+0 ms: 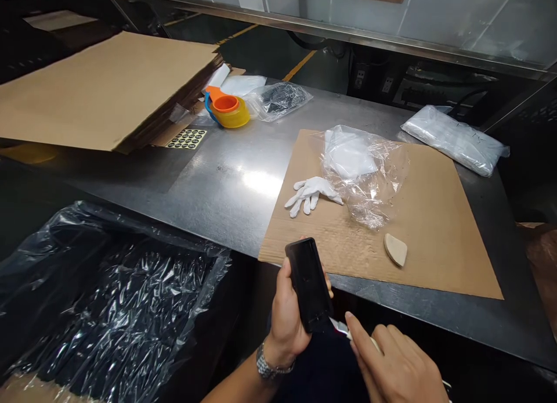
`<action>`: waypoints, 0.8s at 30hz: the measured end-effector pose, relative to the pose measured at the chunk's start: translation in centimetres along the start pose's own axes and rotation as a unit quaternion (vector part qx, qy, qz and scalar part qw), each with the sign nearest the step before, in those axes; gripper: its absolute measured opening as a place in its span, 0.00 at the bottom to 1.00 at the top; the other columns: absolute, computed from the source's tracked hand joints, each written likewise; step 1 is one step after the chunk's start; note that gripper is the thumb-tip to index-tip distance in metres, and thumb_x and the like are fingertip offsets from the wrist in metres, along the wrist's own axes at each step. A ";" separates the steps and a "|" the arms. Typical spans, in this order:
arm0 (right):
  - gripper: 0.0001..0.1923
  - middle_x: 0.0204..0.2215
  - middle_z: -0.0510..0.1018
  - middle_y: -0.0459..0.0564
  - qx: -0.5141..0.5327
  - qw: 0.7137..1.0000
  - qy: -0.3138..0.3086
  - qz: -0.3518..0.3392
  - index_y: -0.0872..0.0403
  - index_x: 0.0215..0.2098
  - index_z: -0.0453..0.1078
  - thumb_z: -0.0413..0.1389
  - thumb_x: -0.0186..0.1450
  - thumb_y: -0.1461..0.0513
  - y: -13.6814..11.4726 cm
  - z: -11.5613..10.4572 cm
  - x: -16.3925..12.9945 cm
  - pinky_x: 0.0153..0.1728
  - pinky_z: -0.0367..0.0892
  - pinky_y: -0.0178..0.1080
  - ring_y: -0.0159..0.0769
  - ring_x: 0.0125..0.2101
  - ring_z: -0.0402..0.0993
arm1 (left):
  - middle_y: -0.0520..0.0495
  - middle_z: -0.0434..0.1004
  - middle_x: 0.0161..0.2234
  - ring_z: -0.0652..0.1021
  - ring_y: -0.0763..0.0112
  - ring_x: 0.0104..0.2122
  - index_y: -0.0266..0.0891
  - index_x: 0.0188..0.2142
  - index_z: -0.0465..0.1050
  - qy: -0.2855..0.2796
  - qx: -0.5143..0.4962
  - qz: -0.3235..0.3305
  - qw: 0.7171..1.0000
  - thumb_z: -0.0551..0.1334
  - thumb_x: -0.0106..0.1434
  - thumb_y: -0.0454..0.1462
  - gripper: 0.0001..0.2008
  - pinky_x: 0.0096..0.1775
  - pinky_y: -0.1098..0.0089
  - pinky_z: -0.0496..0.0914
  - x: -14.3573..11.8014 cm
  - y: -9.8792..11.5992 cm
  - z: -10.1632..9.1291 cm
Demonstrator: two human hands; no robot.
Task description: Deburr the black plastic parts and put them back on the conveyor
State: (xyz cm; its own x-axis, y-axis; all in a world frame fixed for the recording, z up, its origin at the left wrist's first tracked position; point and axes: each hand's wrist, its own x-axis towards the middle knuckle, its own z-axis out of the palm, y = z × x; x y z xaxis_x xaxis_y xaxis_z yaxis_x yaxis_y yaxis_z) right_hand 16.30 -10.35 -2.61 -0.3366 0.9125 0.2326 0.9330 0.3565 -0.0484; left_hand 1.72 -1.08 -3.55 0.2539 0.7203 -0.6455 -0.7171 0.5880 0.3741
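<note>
A black rectangular tray-like plastic part (308, 284) rests in my left hand (285, 316), its hollow side facing me. The fingers wrap round its back and the thumb lies along its left edge. My right hand (398, 362) is closed around a knife with a pale handle (375, 344). Its metal blade touches or nearly touches the part's lower right corner; the exact contact is too small to tell. Beyond my hands, a white glove (314, 194) and a small beige wedge-shaped pad (395, 250) lie on a cardboard sheet (435, 229).
Clear plastic bags (369, 182) lie on the cardboard. A wrapped white packet (455, 139) sits at the right. Stacked cardboard (108, 89), a tape roll (232, 115) and a sticker sheet (187, 139) occupy the steel table's (217, 182) left. A bin lined with black plastic (122, 310) stands lower left.
</note>
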 end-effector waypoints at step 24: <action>0.15 0.18 0.64 0.42 0.017 0.999 -0.027 -0.008 0.54 0.49 0.68 0.45 0.67 0.62 0.5 0.7 -0.7 0.19 0.51 0.33 0.26 0.17 0.61 | 0.48 0.73 0.27 0.73 0.71 0.23 0.40 0.49 0.65 -0.025 0.017 0.071 0.997 0.49 0.63 0.48 0.21 0.27 0.71 0.69 -0.4 -0.7 0.1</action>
State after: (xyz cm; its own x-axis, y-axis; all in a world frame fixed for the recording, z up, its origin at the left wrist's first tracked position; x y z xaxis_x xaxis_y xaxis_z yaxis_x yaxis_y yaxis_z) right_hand 16.90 -10.65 -3.50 -0.3582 0.9158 0.1815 0.9231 0.3766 -0.0780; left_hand 2.14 -1.77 -3.49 0.1833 0.8140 -0.5512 -0.7254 0.4904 0.4831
